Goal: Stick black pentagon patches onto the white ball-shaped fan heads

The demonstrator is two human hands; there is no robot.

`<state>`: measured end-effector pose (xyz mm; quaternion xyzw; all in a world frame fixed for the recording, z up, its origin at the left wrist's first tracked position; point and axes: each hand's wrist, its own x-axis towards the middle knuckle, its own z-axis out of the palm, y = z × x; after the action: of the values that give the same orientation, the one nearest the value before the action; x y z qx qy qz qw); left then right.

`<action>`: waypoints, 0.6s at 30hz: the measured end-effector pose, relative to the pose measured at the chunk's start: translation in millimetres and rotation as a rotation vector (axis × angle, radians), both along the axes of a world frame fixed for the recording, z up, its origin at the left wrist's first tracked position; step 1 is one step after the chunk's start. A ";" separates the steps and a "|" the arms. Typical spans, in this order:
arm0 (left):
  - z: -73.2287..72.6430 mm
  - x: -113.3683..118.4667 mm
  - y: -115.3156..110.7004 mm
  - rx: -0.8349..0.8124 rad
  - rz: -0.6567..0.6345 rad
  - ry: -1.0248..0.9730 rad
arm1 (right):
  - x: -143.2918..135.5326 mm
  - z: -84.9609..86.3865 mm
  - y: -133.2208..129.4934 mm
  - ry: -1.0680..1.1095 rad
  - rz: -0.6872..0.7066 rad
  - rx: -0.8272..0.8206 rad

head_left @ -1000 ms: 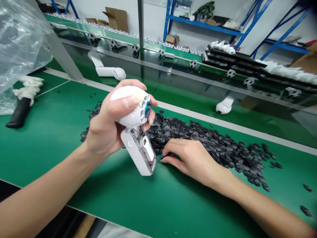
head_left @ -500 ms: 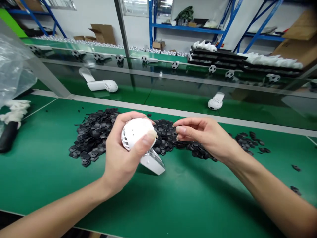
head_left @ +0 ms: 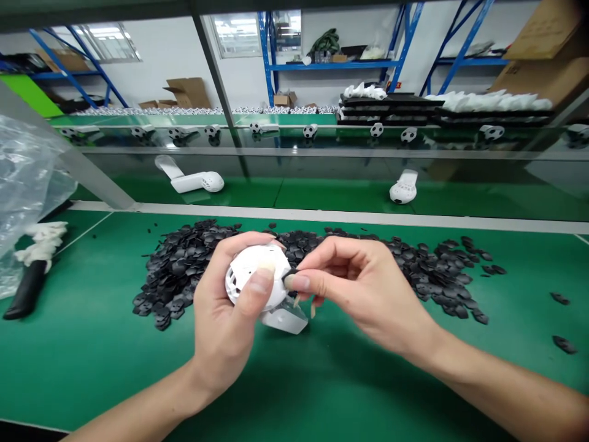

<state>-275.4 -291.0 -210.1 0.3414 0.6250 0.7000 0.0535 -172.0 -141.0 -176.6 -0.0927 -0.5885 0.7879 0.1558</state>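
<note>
My left hand [head_left: 230,313] is wrapped round the round white head of a handheld fan [head_left: 248,264], its thumb pressed on the top. Below the head, the fan's white handle [head_left: 285,319] points down and to the right. Between the thumb and forefinger of my right hand [head_left: 350,276] is a small black plastic piece [head_left: 289,274], held against the right side of the head. Whether it sits in a recess there, I cannot tell. Behind both hands spreads a heap of similar black pieces [head_left: 184,258] on the green table [head_left: 115,368].
Two white fans [head_left: 197,182] [head_left: 404,187] lie beyond the pale ledge. Farther back, football-patterned fans [head_left: 310,131] stand in a row. At left are a black-handled tool [head_left: 28,291] with white stuff on its end and a clear plastic bag [head_left: 27,184]. Loose black pieces [head_left: 564,345] lie at right.
My right hand has moved left and brought a black piece against the fan's head. My left hand still holds the fan. The camera view has tilted up slightly.
</note>
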 end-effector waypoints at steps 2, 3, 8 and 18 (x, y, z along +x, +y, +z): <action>-0.1 -0.3 0.6 0.004 -0.005 0.024 | -0.9 -0.7 -0.1 0.006 -0.005 0.022; 0.0 -0.7 0.9 0.008 -0.002 0.050 | -0.9 -0.9 -0.2 0.006 -0.004 0.037; 3.8 -2.6 3.2 0.017 0.024 0.220 | 4.8 -1.7 -4.5 0.016 -0.037 0.204; 7.6 -6.8 5.3 0.086 -0.053 0.217 | 22.7 20.2 14.2 0.047 -0.048 0.651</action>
<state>-282.2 -285.6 -202.5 0.4335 0.5871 0.6835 -0.0108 -149.2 -126.8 -156.4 -0.0337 -0.8033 0.5566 0.2091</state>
